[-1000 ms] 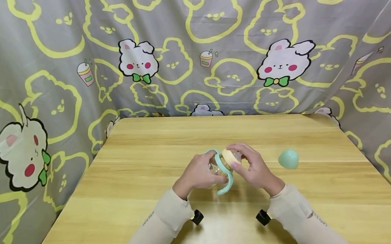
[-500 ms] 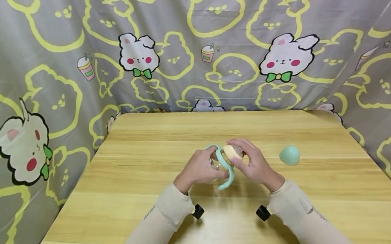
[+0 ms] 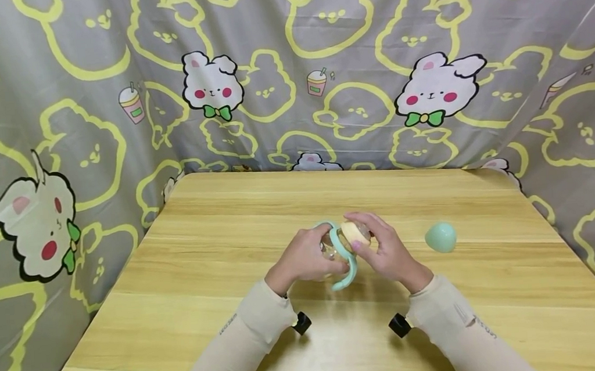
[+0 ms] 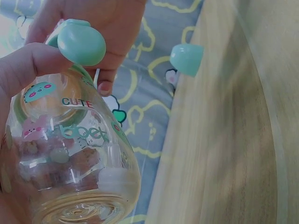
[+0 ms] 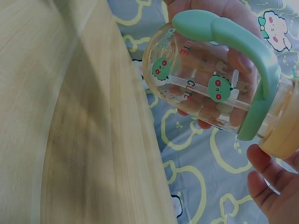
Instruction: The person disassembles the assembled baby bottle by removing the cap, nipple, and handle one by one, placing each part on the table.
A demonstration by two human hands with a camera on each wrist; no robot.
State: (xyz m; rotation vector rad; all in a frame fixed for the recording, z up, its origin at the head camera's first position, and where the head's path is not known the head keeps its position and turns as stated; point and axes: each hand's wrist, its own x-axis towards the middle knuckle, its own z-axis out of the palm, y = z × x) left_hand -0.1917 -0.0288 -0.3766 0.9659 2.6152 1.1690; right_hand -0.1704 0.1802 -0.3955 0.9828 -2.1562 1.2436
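Observation:
A clear baby bottle (image 5: 201, 84) with printed cartoon figures is held tilted above the table, its base toward the left. My left hand (image 3: 303, 258) grips the bottle body from the left side. Around the bottle's neck runs a mint-green double handle (image 3: 348, 266). My right hand (image 3: 387, 254) holds the cream-yellow collar (image 3: 354, 234) at the top end, thumb on the near side and fingers over the far side. A straw with a white weighted end (image 4: 114, 179) lies inside the bottle. The bottle's tip is largely covered by the right hand.
A mint-green domed cap (image 3: 441, 237) rests on the wooden table (image 3: 217, 227), to the right of the right hand. Behind and at both sides hangs a grey curtain (image 3: 273, 146) with cartoon prints. Black wrist cameras (image 3: 400, 325) protrude from beneath both sleeves.
Since the first frame the head view has tilted slightly, shifting the scene. Both hands keep their hold on the bottle and collar in nearly the same place. The cap stays put.

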